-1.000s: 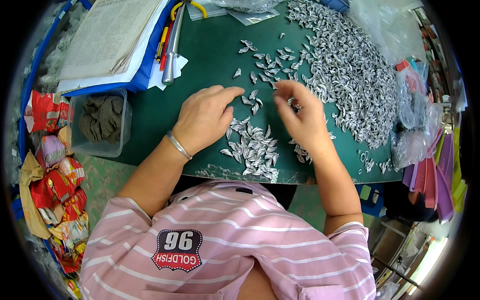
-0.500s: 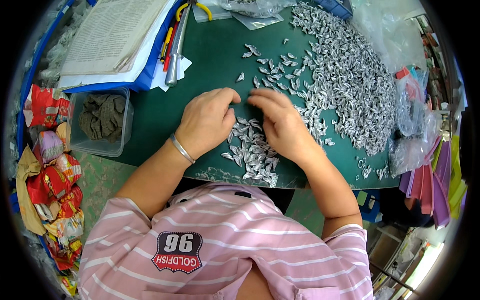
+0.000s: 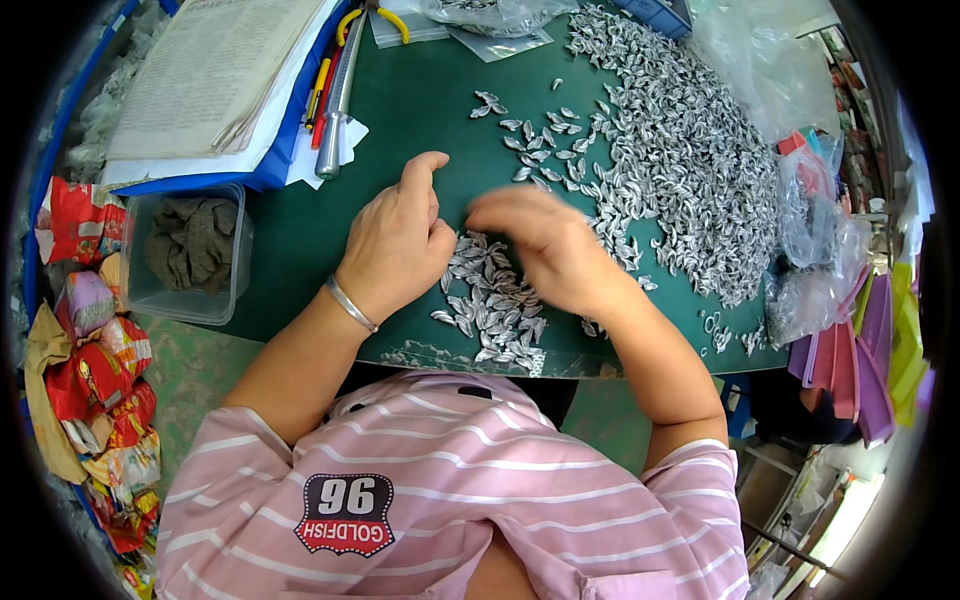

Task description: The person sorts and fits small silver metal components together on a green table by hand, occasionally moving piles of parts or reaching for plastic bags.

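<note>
Small silver-grey leaf-shaped pieces lie over a dark green tabletop (image 3: 305, 270). A small heap of the pieces (image 3: 500, 310) is near the front edge, between and below my hands. My left hand (image 3: 392, 245), a silver bangle on its wrist, is at the left side of this heap; its index finger stretches away from the thumb and I see nothing held. Above the heap's far end hovers my right hand (image 3: 555, 245), its fingers smeared by motion, so any piece in them is hidden. Beyond it are several scattered pieces (image 3: 545, 140).
A large heap of silver pieces (image 3: 690, 170) covers the right side. At left stand a clear plastic tub (image 3: 240, 270) with a dark grey lump and a blue tray (image 3: 275, 165) with papers. A tapered metal rod (image 3: 330, 155), pens and yellow-handled pliers (image 3: 395, 25) lie behind.
My left index finger has straightened away from the thumb. My right hand has swung slightly left over the small heap, its fingers blurred. The whole view has shifted a little.
</note>
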Motion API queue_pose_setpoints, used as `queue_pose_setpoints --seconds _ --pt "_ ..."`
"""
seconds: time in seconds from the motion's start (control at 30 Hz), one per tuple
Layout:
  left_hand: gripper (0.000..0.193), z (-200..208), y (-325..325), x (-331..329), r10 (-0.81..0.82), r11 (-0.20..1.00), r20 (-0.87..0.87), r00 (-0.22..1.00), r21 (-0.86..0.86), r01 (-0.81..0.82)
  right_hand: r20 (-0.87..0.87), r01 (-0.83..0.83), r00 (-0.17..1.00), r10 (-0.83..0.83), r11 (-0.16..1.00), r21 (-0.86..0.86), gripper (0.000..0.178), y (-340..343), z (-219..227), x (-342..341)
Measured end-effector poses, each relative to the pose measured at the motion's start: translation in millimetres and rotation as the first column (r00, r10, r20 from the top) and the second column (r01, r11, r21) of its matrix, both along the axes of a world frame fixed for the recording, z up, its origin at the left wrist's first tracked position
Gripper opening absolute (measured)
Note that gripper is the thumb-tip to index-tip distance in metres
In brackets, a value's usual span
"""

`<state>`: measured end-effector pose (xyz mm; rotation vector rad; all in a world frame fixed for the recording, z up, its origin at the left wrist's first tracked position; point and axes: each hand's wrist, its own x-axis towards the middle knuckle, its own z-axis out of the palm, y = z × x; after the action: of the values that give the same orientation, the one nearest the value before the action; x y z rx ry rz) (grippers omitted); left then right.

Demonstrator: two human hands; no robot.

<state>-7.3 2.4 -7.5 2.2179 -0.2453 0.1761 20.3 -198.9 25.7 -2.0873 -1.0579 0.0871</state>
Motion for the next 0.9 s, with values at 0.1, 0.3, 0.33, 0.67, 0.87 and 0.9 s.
queue_pose_setpoints --seconds 0.1,0.3,0.33,0.67,0.87,0.9 --pt "0.054 1 -1 -1 -0.020 1.000 0.002 1.000 0.014 0.020 0.214 0.370 0.914 -0.344 0.924 -0.099 0.044 -13 -4 4" --pt "0.054 2 0 -1 -0.006 1.000 -0.009 1.000 0.029 0.006 0.077 0.372 0.925 -0.371 0.928 0.008 0.051 -19 -10 2" --pt "0.052 3 0 -1 -0.011 0.999 -0.021 1.000 0.041 0.012 0.080 0.416 0.906 -0.416 0.909 0.012 0.049 -20 -10 6" --pt "0.031 8 2 6 -0.262 0.672 -0.404 0.877 -0.728 -0.135 0.354 0.381 0.868 -0.348 0.924 -0.027 0.018 -2 -17 34" --pt "0.025 26 3 11 -0.661 0.235 -0.462 0.591 -0.876 -0.422 0.126 0.209 0.964 -0.232 0.962 0.173 0.029 9 9 2" --pt "0.025 22 6 13 -0.710 0.177 -0.394 0.583 -0.902 -0.394 0.202 0.280 0.933 -0.298 0.954 0.110 0.030 -1 4 6"
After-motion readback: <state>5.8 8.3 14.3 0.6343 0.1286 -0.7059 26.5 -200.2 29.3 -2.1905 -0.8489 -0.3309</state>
